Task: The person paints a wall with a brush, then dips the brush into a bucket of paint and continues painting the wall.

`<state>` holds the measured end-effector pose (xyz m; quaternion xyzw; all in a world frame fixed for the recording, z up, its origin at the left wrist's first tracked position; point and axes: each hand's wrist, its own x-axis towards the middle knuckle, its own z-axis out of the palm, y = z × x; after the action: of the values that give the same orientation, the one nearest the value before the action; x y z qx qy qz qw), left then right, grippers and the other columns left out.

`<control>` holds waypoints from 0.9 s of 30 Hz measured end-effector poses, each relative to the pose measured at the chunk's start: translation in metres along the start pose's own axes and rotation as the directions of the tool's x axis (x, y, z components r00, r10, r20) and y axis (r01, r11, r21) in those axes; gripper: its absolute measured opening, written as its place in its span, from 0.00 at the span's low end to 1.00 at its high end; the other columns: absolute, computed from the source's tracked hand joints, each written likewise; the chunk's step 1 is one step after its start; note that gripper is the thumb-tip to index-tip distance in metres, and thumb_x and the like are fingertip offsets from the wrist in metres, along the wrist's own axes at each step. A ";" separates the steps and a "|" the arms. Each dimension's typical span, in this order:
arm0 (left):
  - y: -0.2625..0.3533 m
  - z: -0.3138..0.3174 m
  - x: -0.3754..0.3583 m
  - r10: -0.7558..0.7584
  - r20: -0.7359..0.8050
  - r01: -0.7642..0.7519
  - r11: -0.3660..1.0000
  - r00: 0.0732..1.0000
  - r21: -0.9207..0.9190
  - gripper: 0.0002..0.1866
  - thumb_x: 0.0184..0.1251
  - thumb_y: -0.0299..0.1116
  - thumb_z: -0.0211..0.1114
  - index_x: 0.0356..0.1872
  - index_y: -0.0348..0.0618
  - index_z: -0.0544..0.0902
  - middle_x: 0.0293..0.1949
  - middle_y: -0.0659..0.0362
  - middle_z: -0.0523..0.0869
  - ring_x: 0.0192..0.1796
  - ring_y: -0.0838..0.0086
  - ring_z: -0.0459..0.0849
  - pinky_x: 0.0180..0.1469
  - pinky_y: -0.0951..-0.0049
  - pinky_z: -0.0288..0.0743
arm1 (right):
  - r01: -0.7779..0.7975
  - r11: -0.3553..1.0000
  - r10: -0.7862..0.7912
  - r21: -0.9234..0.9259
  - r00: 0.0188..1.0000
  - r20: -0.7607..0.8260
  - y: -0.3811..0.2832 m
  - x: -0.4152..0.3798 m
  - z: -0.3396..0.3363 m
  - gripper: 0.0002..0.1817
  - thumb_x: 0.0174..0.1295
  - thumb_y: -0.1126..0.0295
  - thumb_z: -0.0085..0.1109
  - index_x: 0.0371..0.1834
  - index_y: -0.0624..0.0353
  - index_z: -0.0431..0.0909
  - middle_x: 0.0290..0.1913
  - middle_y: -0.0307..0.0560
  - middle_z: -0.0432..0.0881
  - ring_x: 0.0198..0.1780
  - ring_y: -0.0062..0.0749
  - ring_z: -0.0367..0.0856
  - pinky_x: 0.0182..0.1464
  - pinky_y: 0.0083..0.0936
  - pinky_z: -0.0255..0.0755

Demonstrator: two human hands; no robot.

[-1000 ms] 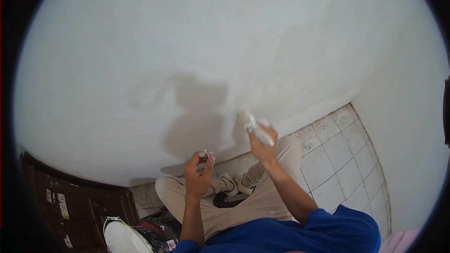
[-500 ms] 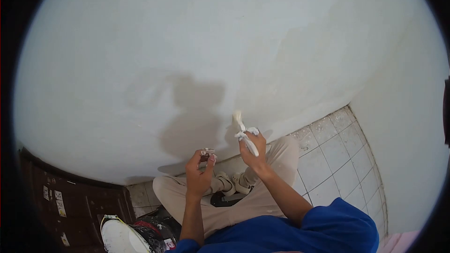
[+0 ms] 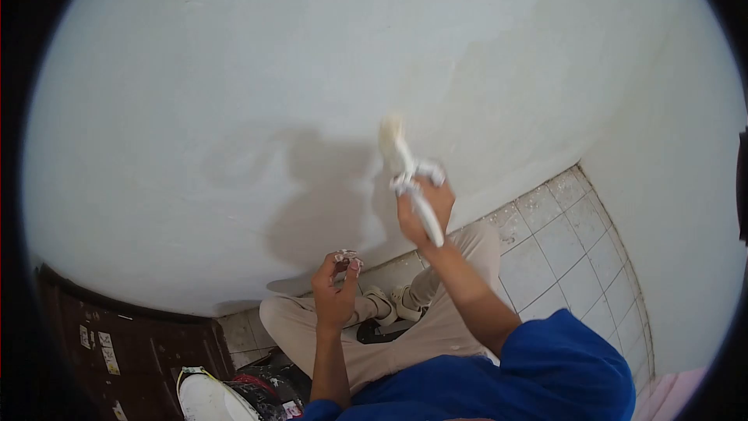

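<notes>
A paintbrush (image 3: 413,183) with a white-smeared handle is gripped in my right hand (image 3: 427,206), whose fingers are coated white. Its pale bristles point up against the wall (image 3: 234,54), slightly blurred. Low on the left, above my knee, my left hand (image 3: 336,288) is raised with its fingers curled and white-smeared fingertips close together. Whether anything sits between those fingertips is too small to tell.
A brown door (image 3: 148,343) with stickers stands at the lower left. Beside it is a white-topped bucket (image 3: 210,398) with dark, paint-splashed sides. Tiled floor (image 3: 538,265) runs along the wall to a corner at the right. My crossed legs are below.
My right hand has moved up along the wall with the paintbrush. My left hand has barely moved and keeps its curled shape.
</notes>
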<state>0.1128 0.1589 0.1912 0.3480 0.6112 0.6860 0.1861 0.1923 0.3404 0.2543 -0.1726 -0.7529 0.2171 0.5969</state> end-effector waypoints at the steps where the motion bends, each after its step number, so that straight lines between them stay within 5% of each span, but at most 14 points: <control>1: 0.000 -0.001 0.001 0.002 -0.007 -0.003 1.000 1.000 -0.004 0.06 0.70 0.26 0.63 0.41 0.33 0.81 0.34 0.59 0.85 0.39 0.77 0.83 0.47 0.75 0.77 | -0.141 0.987 0.136 0.072 0.988 0.077 0.010 -0.028 0.000 0.07 0.55 0.79 0.60 0.36 0.61 0.85 0.39 0.54 0.83 0.39 0.44 0.81 0.44 0.32 0.75; 3: 0.001 -0.002 -0.001 -0.003 -0.016 0.003 1.000 1.000 -0.008 0.06 0.70 0.26 0.63 0.41 0.34 0.81 0.34 0.59 0.85 0.40 0.77 0.83 0.46 0.75 0.77 | -0.425 0.905 0.412 -0.019 0.864 0.291 0.024 -0.073 -0.012 0.05 0.55 0.78 0.63 0.32 0.58 0.85 0.35 0.50 0.84 0.36 0.42 0.83 0.43 0.32 0.76; 6: 0.011 -0.001 0.000 -0.010 -0.018 0.009 1.000 1.000 -0.016 0.06 0.70 0.27 0.63 0.41 0.34 0.81 0.34 0.59 0.85 0.39 0.78 0.83 0.46 0.75 0.77 | -0.439 0.894 0.420 0.088 0.890 0.177 0.056 -0.110 -0.011 0.04 0.54 0.78 0.66 0.33 0.60 0.85 0.36 0.50 0.84 0.37 0.39 0.83 0.42 0.29 0.76; 8: 0.004 -0.002 0.002 -0.005 -0.001 0.005 1.000 1.000 -0.016 0.06 0.71 0.27 0.63 0.41 0.34 0.81 0.34 0.59 0.85 0.39 0.78 0.83 0.46 0.75 0.77 | -0.193 0.977 0.198 0.096 0.979 -0.048 0.053 -0.067 -0.006 0.04 0.56 0.78 0.66 0.34 0.63 0.85 0.36 0.49 0.85 0.37 0.35 0.83 0.41 0.26 0.76; 10: 0.002 0.000 -0.001 -0.006 0.021 0.007 1.000 1.000 -0.013 0.06 0.71 0.28 0.63 0.41 0.34 0.81 0.34 0.58 0.85 0.39 0.78 0.83 0.46 0.75 0.77 | -0.325 0.921 0.361 0.213 0.919 -0.156 0.033 -0.010 -0.007 0.07 0.55 0.83 0.63 0.37 0.65 0.83 0.36 0.50 0.84 0.42 0.38 0.84 0.46 0.30 0.77; 12: 0.002 0.002 0.001 0.008 0.033 -0.008 1.000 0.999 -0.005 0.07 0.71 0.28 0.63 0.41 0.33 0.80 0.34 0.58 0.85 0.39 0.77 0.83 0.46 0.75 0.76 | 0.159 0.986 -0.162 -0.044 0.982 -0.100 -0.021 0.060 -0.043 0.05 0.56 0.82 0.63 0.36 0.66 0.83 0.35 0.51 0.84 0.39 0.39 0.82 0.41 0.32 0.76; 15: -0.007 0.004 0.002 0.028 0.019 -0.027 0.999 0.999 -0.027 0.07 0.71 0.27 0.63 0.41 0.33 0.80 0.34 0.58 0.86 0.39 0.77 0.84 0.46 0.75 0.76 | 0.206 0.978 -0.194 0.005 0.928 -0.320 -0.048 0.085 -0.056 0.05 0.57 0.81 0.61 0.35 0.64 0.84 0.35 0.50 0.84 0.37 0.40 0.81 0.39 0.32 0.74; 19: -0.006 0.005 0.003 0.019 0.008 -0.019 1.000 1.000 -0.023 0.06 0.71 0.27 0.63 0.41 0.33 0.81 0.34 0.58 0.86 0.39 0.77 0.84 0.46 0.75 0.76 | 0.132 0.981 -0.148 -0.138 0.983 -0.106 0.007 0.031 -0.031 0.03 0.56 0.81 0.63 0.34 0.64 0.83 0.35 0.51 0.83 0.37 0.40 0.82 0.44 0.32 0.76; 23: -0.004 0.004 0.007 0.010 0.017 -0.010 1.000 1.000 0.008 0.07 0.70 0.27 0.63 0.41 0.33 0.81 0.34 0.58 0.86 0.39 0.77 0.84 0.46 0.75 0.77 | -0.310 0.948 0.316 -0.070 0.940 0.130 0.048 -0.076 -0.028 0.03 0.57 0.79 0.62 0.32 0.64 0.84 0.35 0.50 0.84 0.39 0.38 0.84 0.45 0.29 0.76; 26: -0.004 0.000 0.004 -0.002 0.018 0.002 0.999 1.000 0.038 0.06 0.70 0.28 0.63 0.41 0.33 0.81 0.35 0.59 0.86 0.39 0.77 0.84 0.46 0.75 0.77 | -0.433 0.901 0.430 0.026 0.900 0.068 0.071 -0.091 -0.033 0.03 0.57 0.77 0.65 0.34 0.65 0.85 0.35 0.48 0.84 0.39 0.34 0.84 0.43 0.27 0.76; 27: -0.005 0.000 0.005 0.003 0.016 -0.004 0.999 1.000 0.049 0.06 0.71 0.28 0.63 0.41 0.34 0.81 0.35 0.59 0.86 0.39 0.77 0.84 0.47 0.75 0.77 | -0.341 0.940 0.339 -0.016 0.938 -0.075 0.086 -0.085 -0.027 0.03 0.58 0.77 0.65 0.34 0.65 0.84 0.34 0.47 0.84 0.38 0.32 0.84 0.43 0.25 0.76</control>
<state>0.1091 0.1632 0.1880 0.3590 0.6259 0.6682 0.1813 0.2382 0.3723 0.1440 -0.3162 -0.6930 0.3000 0.5743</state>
